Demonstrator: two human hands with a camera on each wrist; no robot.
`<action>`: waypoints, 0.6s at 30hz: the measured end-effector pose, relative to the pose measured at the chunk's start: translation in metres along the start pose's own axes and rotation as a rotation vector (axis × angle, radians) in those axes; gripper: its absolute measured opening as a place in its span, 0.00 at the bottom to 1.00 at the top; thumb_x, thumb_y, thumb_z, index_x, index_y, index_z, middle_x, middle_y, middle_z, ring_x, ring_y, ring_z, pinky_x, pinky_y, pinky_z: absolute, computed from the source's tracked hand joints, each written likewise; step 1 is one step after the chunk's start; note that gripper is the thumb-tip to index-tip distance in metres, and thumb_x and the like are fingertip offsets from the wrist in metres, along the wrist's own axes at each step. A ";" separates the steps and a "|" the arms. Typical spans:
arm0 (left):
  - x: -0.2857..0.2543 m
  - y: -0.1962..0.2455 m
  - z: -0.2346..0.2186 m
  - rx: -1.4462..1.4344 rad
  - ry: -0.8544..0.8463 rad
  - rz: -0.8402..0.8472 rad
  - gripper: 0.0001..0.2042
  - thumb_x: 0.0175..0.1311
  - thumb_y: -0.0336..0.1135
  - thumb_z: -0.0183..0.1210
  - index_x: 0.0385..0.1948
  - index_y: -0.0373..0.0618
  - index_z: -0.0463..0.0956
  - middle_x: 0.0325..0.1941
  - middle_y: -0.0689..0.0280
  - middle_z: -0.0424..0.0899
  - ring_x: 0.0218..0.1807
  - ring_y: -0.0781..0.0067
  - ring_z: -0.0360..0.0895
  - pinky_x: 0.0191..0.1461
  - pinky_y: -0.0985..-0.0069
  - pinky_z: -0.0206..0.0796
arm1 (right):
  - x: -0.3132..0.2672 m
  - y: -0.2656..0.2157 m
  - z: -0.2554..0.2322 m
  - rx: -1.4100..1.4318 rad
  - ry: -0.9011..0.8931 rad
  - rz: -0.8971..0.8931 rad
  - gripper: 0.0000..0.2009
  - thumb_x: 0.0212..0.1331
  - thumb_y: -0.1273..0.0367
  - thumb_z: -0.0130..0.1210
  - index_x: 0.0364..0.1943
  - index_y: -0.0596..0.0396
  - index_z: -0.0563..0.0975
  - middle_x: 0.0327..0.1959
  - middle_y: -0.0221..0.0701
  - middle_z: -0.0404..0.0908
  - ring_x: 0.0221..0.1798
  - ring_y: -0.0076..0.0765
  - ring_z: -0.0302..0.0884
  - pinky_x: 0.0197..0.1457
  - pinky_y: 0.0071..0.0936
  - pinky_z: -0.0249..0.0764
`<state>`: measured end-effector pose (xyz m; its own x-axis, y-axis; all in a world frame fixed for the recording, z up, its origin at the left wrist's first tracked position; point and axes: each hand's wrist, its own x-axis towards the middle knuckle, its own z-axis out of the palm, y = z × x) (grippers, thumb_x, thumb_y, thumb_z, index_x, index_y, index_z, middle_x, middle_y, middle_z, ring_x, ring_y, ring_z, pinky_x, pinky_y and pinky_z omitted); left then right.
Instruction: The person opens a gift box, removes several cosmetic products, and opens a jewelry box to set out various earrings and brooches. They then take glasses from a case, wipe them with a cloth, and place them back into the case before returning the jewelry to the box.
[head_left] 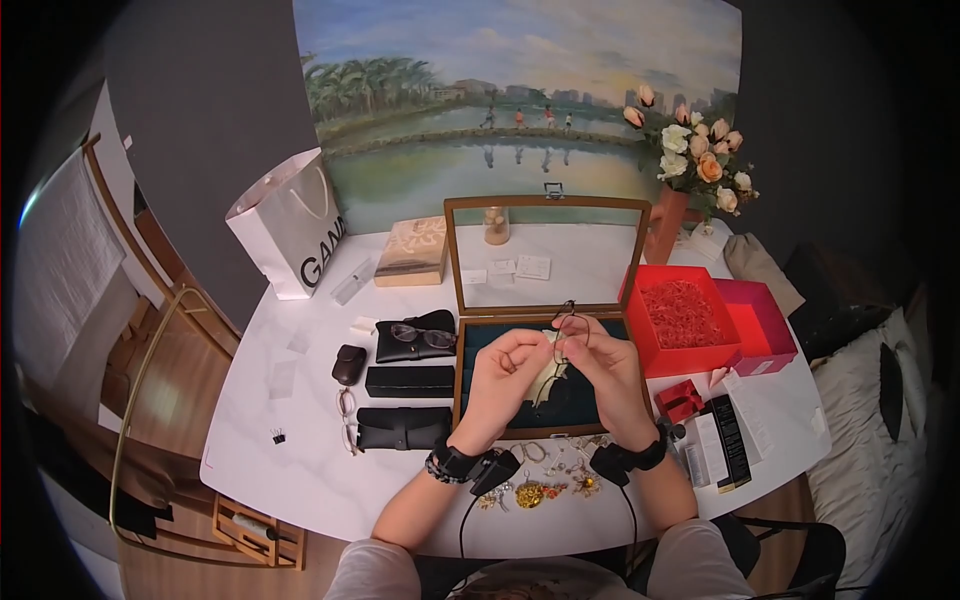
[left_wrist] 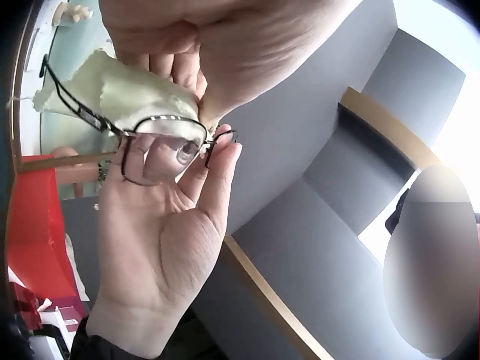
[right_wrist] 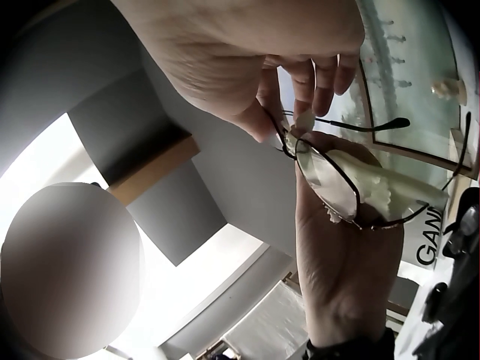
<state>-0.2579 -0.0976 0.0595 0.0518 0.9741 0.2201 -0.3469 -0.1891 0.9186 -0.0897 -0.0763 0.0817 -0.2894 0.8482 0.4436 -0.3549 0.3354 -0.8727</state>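
Both hands are raised over an open wooden box (head_left: 457,365) with a glass lid and dark lining. Between them is a pair of thin dark-framed eyeglasses (left_wrist: 120,132), temples unfolded. My right hand (head_left: 608,375) pinches the glasses by one lens rim, as the right wrist view shows. A pale yellow-green cloth (right_wrist: 386,184) hangs from my left hand (head_left: 500,378), whose thumb and fingers pinch it close to the bridge. The other lens (right_wrist: 330,184) faces the right wrist camera. My left fingertips are partly hidden behind the cloth and lens.
Left of the box lie eyeglasses on a black case (head_left: 415,345), more black cases (head_left: 405,428) and a brown pouch (head_left: 348,364). Jewelry (head_left: 540,492) lies in front. A red box (head_left: 690,320) stands right, a white bag (head_left: 290,225) back left, and a flower vase (head_left: 667,225) behind.
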 end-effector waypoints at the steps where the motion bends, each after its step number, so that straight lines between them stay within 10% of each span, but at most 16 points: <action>1: 0.000 0.000 0.000 -0.024 0.001 0.015 0.07 0.78 0.31 0.59 0.49 0.39 0.81 0.38 0.70 0.89 0.35 0.93 0.78 0.38 0.90 0.68 | 0.000 0.000 -0.001 -0.004 0.009 -0.001 0.07 0.70 0.73 0.62 0.43 0.64 0.88 0.58 0.37 0.81 0.63 0.31 0.74 0.69 0.30 0.68; 18: -0.004 0.021 -0.004 -0.078 -0.439 -0.145 0.18 0.83 0.37 0.50 0.66 0.37 0.75 0.52 0.63 0.89 0.54 0.81 0.83 0.61 0.82 0.72 | 0.002 -0.004 -0.007 0.007 -0.011 0.040 0.07 0.68 0.74 0.65 0.44 0.64 0.88 0.60 0.38 0.78 0.63 0.31 0.76 0.65 0.27 0.71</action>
<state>-0.2693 -0.1051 0.0760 0.4901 0.8423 0.2243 -0.3749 -0.0286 0.9266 -0.0828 -0.0733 0.0846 -0.3128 0.8563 0.4109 -0.3492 0.2986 -0.8882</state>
